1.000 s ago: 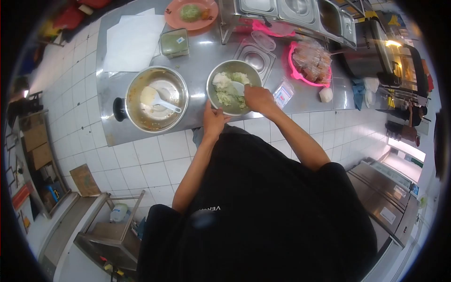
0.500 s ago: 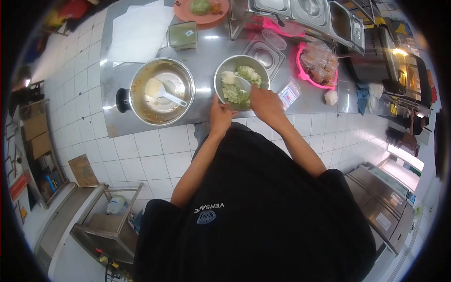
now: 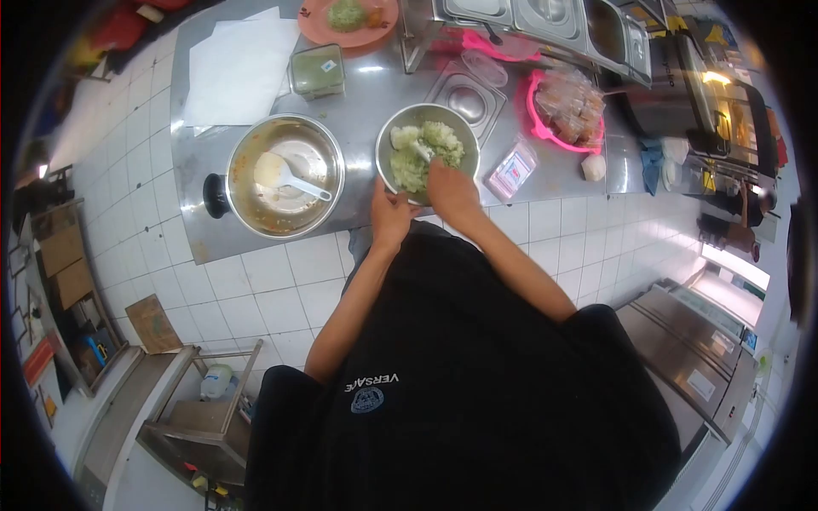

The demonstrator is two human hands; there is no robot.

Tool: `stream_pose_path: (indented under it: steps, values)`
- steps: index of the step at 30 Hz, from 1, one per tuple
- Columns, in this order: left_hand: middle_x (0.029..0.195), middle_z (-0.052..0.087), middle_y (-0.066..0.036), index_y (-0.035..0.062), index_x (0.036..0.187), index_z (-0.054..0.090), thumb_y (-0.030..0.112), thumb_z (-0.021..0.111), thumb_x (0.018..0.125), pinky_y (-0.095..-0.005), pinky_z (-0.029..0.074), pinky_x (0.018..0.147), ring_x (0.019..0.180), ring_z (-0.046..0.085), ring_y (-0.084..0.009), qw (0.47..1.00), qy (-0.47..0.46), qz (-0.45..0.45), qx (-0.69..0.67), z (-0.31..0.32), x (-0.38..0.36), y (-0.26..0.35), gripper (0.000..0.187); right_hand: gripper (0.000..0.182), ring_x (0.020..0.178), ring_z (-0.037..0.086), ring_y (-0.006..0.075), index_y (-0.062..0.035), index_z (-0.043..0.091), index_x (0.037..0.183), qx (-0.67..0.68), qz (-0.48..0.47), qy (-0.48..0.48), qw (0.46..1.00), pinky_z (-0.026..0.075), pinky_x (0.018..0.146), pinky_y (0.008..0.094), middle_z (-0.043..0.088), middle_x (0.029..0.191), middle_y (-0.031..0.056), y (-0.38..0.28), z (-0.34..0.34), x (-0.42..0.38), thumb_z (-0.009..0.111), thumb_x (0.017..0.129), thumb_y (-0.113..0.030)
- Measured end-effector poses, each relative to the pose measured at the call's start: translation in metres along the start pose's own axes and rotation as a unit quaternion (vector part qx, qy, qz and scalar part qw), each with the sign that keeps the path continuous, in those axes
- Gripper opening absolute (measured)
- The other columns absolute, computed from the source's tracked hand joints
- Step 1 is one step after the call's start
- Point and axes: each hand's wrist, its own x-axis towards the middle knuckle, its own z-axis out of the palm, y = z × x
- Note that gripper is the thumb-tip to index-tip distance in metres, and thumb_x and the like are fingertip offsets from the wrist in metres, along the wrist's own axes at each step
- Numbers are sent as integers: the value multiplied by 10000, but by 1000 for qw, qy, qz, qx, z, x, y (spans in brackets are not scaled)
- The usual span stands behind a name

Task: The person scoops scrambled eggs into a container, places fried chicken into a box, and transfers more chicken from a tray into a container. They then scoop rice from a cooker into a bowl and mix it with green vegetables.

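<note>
A steel mixing bowl [image 3: 383, 140] sits near the front edge of the steel counter, holding clumps of white and green food that looks like rice [image 3: 411, 177]. My left hand [image 3: 390, 220] is closed on the near-left side of its rim. Inside the bowl, a spoon [image 3: 421, 151] is pushed into the food, and my right hand [image 3: 453, 196] grips its handle from the near-right side. My fingers cover most of that handle. Left of the bowl stands a steel pot [image 3: 335, 162] with a white rice paddle [image 3: 308, 188] lying in it.
White paper sheets [image 3: 234, 72], a lidded green container [image 3: 317, 70] and an orange plate [image 3: 311, 27] lie farther back. To the right are a plastic packet [image 3: 513, 170], a steel pan lid [image 3: 494, 106] and a pink basket [image 3: 537, 128] of bagged food. Steel food pans [image 3: 545, 17] stand behind.
My right hand has moved left and slightly nearer with the spoon, whose blade now sits deeper in the food. My left hand stays on the rim. The whole view has shifted slightly.
</note>
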Motion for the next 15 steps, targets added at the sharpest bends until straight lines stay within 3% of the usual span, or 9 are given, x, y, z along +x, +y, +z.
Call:
stream_pose_path:
  steps: [3, 7, 8, 11, 14, 15]
  values:
    - [931, 553, -142, 54, 1435, 325, -16, 475, 949, -326, 623, 674, 778, 680, -249, 1000, 7, 19, 7, -2, 3, -7, 514, 232, 838, 678, 419, 57, 526, 1051, -13, -7, -6, 1000, 537, 764, 501, 673, 880, 263, 1, -25, -14, 477, 891, -104]
    - [952, 527, -136, 56, 1439, 320, -17, 470, 954, -334, 624, 695, 785, 680, -249, 1000, 0, 18, 8, -4, 2, -8, 513, 218, 833, 678, 420, 50, 522, 1040, -9, 31, 57, 998, 539, 753, 497, 672, 874, 262, 19, -51, 2, 472, 893, -103]
    - [958, 518, -134, 55, 1437, 323, -18, 468, 955, -336, 624, 698, 789, 679, -248, 1000, -4, 15, 14, 0, -3, 2, 508, 189, 800, 681, 423, 41, 490, 1025, -27, 32, 74, 996, 544, 698, 512, 674, 843, 269, 24, -35, 10, 466, 889, -87]
    - [964, 501, -129, 58, 1432, 328, -22, 463, 957, -333, 624, 704, 804, 677, -248, 1000, -5, 20, -4, 3, -2, 1, 500, 231, 813, 677, 429, 53, 489, 1049, -12, 6, 65, 998, 542, 720, 510, 674, 855, 265, 28, -19, 22, 474, 881, -105]
    - [954, 506, -130, 57, 1426, 332, -19, 466, 957, -330, 624, 700, 815, 674, -251, 999, -9, 30, -10, 0, 3, 3, 494, 236, 838, 674, 424, 47, 547, 1001, 34, 38, 54, 997, 537, 750, 505, 672, 875, 252, 37, -16, 38, 501, 874, -147]
    - [949, 511, -132, 56, 1424, 333, -17, 468, 958, -330, 624, 698, 817, 673, -252, 999, -12, 28, -9, 0, 0, 4, 491, 226, 850, 672, 422, 38, 566, 970, 21, 6, 9, 1000, 534, 761, 506, 672, 894, 247, 51, -6, 44, 509, 872, -158]
